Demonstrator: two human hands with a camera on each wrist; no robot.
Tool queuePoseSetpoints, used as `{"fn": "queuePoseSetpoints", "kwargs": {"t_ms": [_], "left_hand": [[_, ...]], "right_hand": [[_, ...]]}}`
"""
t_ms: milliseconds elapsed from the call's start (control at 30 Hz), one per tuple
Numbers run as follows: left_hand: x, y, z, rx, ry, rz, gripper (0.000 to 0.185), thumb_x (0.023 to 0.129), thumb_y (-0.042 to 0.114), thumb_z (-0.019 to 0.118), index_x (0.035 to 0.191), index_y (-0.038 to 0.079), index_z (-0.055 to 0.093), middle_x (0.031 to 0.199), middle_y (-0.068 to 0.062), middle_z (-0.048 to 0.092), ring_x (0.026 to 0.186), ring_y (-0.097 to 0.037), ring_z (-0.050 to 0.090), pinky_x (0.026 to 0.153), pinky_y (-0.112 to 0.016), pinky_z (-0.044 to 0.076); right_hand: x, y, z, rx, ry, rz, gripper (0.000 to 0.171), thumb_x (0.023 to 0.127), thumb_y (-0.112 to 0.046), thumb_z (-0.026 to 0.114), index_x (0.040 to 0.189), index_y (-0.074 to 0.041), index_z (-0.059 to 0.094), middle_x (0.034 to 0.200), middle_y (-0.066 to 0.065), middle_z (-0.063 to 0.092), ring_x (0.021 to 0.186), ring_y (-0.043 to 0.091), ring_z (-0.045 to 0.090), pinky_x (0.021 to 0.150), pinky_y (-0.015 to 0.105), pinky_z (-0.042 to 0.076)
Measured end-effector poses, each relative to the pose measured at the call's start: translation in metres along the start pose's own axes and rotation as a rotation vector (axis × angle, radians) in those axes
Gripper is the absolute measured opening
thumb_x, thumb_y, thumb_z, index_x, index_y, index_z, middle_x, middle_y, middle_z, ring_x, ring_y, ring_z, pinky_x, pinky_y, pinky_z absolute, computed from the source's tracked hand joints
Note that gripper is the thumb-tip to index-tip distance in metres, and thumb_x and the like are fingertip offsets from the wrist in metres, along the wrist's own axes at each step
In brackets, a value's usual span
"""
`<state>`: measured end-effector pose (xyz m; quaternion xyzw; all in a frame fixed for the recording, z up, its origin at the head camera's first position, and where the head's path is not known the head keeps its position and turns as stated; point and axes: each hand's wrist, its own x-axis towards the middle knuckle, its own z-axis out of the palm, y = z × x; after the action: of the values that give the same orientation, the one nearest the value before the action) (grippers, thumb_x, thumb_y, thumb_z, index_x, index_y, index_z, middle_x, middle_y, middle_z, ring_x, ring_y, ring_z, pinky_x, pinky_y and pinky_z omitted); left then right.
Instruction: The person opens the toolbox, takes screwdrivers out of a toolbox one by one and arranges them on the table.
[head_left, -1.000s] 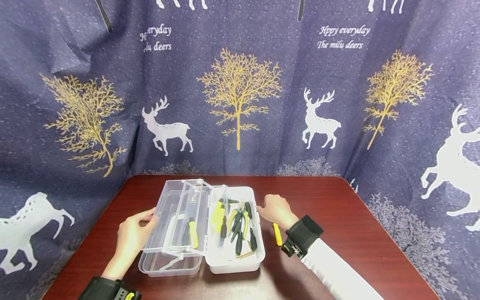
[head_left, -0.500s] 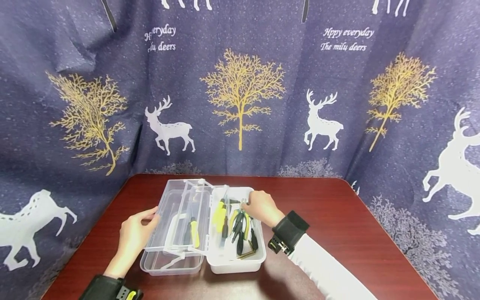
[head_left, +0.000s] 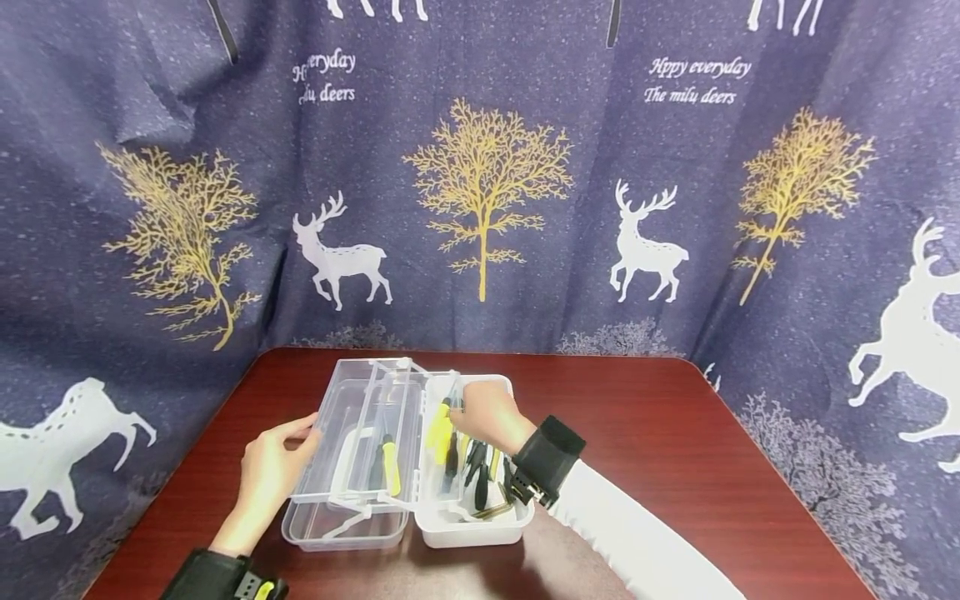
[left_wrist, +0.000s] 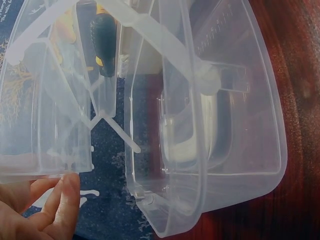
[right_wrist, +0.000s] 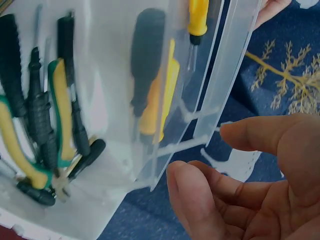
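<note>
An open clear plastic toolbox [head_left: 408,454] sits on a dark red table [head_left: 675,433]. The right hand [head_left: 487,414] has moved from the table beside the box's right edge to above its white tray of pliers [head_left: 480,467], now reaching toward the clear lift-out tray [head_left: 390,433] and the yellow-handled screwdriver [head_left: 441,429]. Its fingers are loosely curled and apart, holding nothing; the yellow tool earlier lying right of the box is no longer visible. The left hand [head_left: 272,471] still rests, fingers straight, against the box's left lid edge, steadying it.
</note>
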<state>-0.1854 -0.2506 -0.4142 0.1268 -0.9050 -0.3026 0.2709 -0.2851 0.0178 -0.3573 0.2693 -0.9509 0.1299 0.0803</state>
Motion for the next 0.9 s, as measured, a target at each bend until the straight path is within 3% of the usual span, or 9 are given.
{"fn": "queuePoseSetpoints", "kwargs": {"t_ms": [133,267,400,733,900], "left_hand": [[0.000,0.001,0.001,-0.007,-0.007,0.000,0.030,0.081,0.020,0.063,0.110,0.014,0.068,0.086,-0.010,0.073,0.068,-0.022,0.069,0.056,-0.025,0.043],[-0.001,0.001,0.001,-0.013,-0.013,-0.006,0.030,0.081,0.019,0.062,0.111,0.013,0.068,0.086,-0.010,0.073,0.070,-0.024,0.069,0.057,-0.026,0.043],[-0.001,0.000,0.001,-0.009,-0.018,-0.009,0.030,0.082,0.020,0.062,0.111,0.013,0.067,0.087,-0.010,0.073,0.072,-0.024,0.069,0.059,-0.028,0.044],[0.000,-0.001,0.001,-0.009,-0.017,-0.009,0.030,0.082,0.021,0.061,0.111,0.014,0.067,0.086,-0.009,0.073,0.072,-0.023,0.069,0.058,-0.027,0.043],[0.000,-0.002,0.001,0.000,-0.007,-0.011,0.030,0.082,0.021,0.062,0.111,0.015,0.068,0.086,-0.008,0.074,0.072,-0.023,0.069,0.059,-0.029,0.044]], "right_hand": [[0.001,-0.011,0.001,-0.015,-0.026,-0.029,0.038,0.074,-0.027,0.061,0.047,-0.017,0.038,0.048,-0.005,0.033,0.047,0.013,0.036,0.043,0.025,0.028],[0.001,-0.020,0.006,-0.078,-0.071,-0.015,0.033,0.075,-0.031,0.063,0.051,-0.015,0.047,0.052,-0.002,0.047,0.051,0.015,0.047,0.044,0.027,0.034],[0.001,-0.025,0.011,-0.171,-0.113,0.016,0.031,0.074,-0.036,0.064,0.055,-0.014,0.053,0.061,0.002,0.059,0.058,0.020,0.057,0.048,0.033,0.042],[0.009,-0.034,0.027,-0.237,-0.196,0.139,0.019,0.069,-0.029,0.066,0.065,-0.011,0.062,0.078,0.008,0.067,0.066,0.023,0.061,0.053,0.037,0.048],[0.014,-0.037,0.034,-0.261,-0.212,0.182,0.016,0.070,-0.027,0.067,0.069,-0.011,0.063,0.078,0.008,0.067,0.066,0.023,0.061,0.051,0.037,0.048]]}}
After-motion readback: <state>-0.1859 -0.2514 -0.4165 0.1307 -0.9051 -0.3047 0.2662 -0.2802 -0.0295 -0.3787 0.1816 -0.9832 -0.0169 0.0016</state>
